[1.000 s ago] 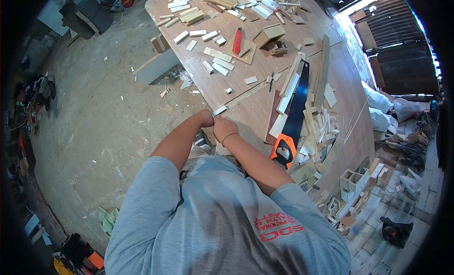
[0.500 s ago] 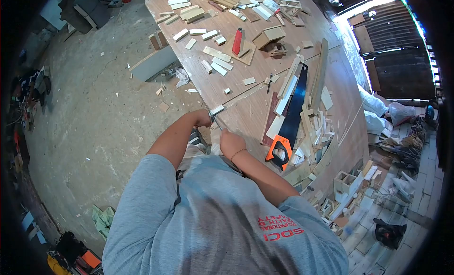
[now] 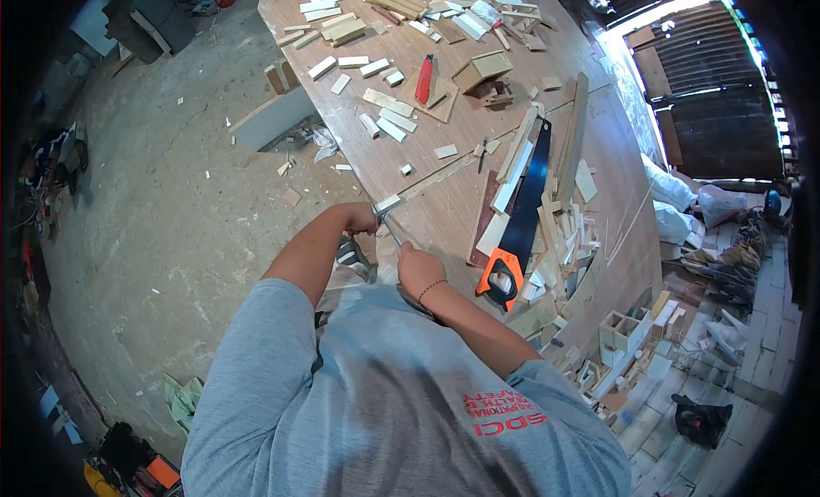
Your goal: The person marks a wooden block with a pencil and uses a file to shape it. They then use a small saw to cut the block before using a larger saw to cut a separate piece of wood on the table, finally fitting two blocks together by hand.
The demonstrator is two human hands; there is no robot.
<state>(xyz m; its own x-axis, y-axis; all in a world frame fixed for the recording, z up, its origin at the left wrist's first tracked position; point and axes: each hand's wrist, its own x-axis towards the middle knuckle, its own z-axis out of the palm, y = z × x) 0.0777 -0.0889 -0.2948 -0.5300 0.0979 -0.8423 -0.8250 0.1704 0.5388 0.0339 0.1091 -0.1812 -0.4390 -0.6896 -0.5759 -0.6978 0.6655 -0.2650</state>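
My left hand (image 3: 362,219) is at the near table edge, fingers curled against a small pale wood block (image 3: 388,203) that lies at the corner. What its fingers grip underneath is hidden. My right hand (image 3: 420,268) is closed on a thin metal rod-like tool (image 3: 392,233), whose far end reaches up toward the block and my left fingers. Its exact kind is too small to make out. To the right of my right hand, a handsaw (image 3: 523,207) with an orange and black handle lies on the table, beside pale wood strips (image 3: 510,179).
The wooden table (image 3: 444,202) bears several cut wood pieces (image 3: 395,119), a red-handled tool (image 3: 424,80) and a small wooden box (image 3: 481,71). Offcuts pile up at the right (image 3: 555,249). A board (image 3: 273,119) leans below the left edge. A black bag (image 3: 702,420) sits on the floor.
The view has shifted slightly, so the table contents sit a little further left. My right hand has moved slightly down, away from the block; my left hand stays at the table edge.
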